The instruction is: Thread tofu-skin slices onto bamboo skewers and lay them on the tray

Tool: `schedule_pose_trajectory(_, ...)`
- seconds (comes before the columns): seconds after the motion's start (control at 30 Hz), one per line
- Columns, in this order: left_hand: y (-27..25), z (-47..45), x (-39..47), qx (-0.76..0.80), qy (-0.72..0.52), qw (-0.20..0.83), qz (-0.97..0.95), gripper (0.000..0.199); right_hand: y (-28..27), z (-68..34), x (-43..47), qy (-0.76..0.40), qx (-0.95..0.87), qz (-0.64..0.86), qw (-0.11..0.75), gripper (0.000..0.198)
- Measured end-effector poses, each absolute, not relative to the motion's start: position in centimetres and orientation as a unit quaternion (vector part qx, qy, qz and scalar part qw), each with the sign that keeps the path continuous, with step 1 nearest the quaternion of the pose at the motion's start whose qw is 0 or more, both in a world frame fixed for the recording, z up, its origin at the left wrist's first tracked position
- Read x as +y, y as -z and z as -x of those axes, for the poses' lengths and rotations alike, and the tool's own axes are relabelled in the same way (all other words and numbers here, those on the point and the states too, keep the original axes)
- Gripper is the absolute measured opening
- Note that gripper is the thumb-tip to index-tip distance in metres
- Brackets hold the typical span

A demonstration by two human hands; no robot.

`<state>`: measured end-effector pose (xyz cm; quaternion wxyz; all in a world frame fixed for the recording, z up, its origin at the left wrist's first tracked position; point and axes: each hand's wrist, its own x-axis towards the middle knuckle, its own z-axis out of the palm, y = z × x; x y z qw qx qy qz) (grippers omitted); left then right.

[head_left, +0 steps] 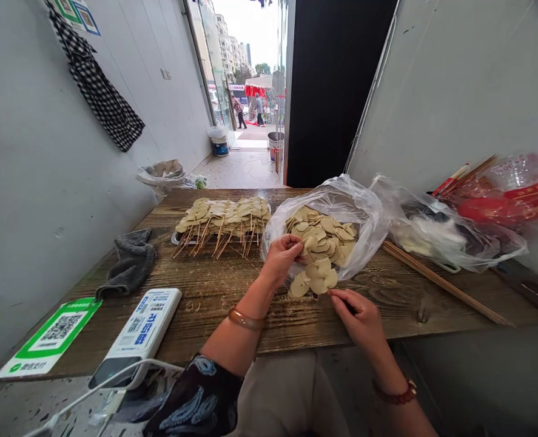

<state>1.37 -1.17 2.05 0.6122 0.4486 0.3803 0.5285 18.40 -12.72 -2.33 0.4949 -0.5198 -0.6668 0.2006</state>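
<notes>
Pinching the near right edge of a bunch of pale slices (322, 278) in front of the bag (371, 227), my right hand (358, 314) could tear them by tugging. My left hand (281, 260) pinches a slice (312, 244); bumping the bag might spill more onto the bench (205, 309).

Pale, round, thin slices (321, 278) are held in an overlapping cluster before an open clear bag (365, 212), where loose slices (326, 230) are heaped.
</notes>
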Motion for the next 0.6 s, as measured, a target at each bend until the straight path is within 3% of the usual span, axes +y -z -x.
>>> schedule_pose_trajectory(0.33,-1.37,-1.24,-0.52,0.406,-0.533,0.503,-0.546,0.016,2.29,-18.29,-12.64,-0.201,-0.658,0.531,0.496,0.020)
schedule_pose_trajectory(0.6,-1.63,-1.25,-0.76,0.410,-0.507,0.498,-0.573,0.014,2.41,-18.40,-12.63,-0.194,-0.656,0.533,0.498,0.021)
